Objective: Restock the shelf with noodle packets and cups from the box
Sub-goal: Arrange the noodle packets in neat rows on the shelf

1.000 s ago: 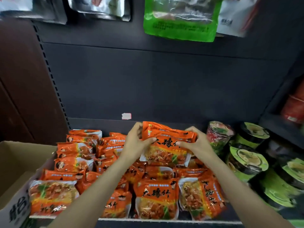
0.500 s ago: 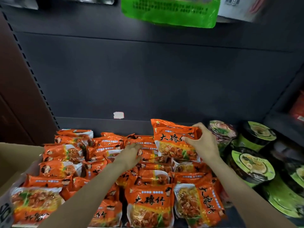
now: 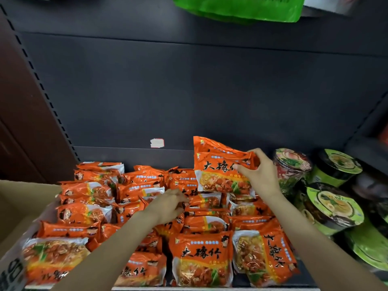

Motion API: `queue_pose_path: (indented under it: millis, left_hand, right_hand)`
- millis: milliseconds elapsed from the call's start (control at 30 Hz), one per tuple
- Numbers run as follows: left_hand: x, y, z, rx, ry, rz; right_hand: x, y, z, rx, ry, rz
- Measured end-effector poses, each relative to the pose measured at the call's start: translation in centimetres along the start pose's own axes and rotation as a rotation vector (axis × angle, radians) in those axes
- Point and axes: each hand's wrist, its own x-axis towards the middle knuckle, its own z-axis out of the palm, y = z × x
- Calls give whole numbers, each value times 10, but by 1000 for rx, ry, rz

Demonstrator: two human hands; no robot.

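My right hand (image 3: 260, 175) pinches the right edge of an orange noodle packet (image 3: 218, 166), held upright above the back of the pile. My left hand (image 3: 168, 204) reaches into the middle of the orange packets (image 3: 199, 257) that fill the shelf in rows, its fingers touching the packets there; I cannot tell whether they grip one. Noodle cups with green lids (image 3: 333, 206) stand to the right of the packets. The cardboard box (image 3: 16, 208) is at the left edge, its inside hidden.
The dark shelf back panel (image 3: 189, 97) rises behind the packets, with a small white tag (image 3: 157, 143) on it. A green bag (image 3: 241, 7) hangs overhead. A brown wall (image 3: 23, 122) is at the left. A patterned cup (image 3: 290, 171) stands right beside my right hand.
My left hand has let go of the raised packet and dropped down into the pile. My right hand keeps the packet up and has shifted it slightly right.
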Motion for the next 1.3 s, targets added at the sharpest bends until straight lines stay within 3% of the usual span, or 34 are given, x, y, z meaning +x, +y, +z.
queue_pose_path:
  millis: [167, 333, 633, 833, 1033, 1300]
  left_hand:
    - [-6, 5, -1, -294, 26, -49]
    - [-6, 6, -4, -562, 186, -160]
    - [-9, 1, -11, -947, 148, -170]
    - [-1, -2, -13, -858, 116, -247]
    - [1, -10, -4, -564, 72, -220]
    - [12, -5, 5, -298, 140, -181]
  right_hand:
    - [-2, -8, 17, 26, -36, -10]
    - [-5, -8, 34, 66, -105, 8]
    - [2, 0, 38, -7, -272, -19]
    - [12, -4, 42, -248, -388, -88]
    - [13, -1, 39, -176, -259, -54]
    - [10, 1, 35, -64, -266, -19]
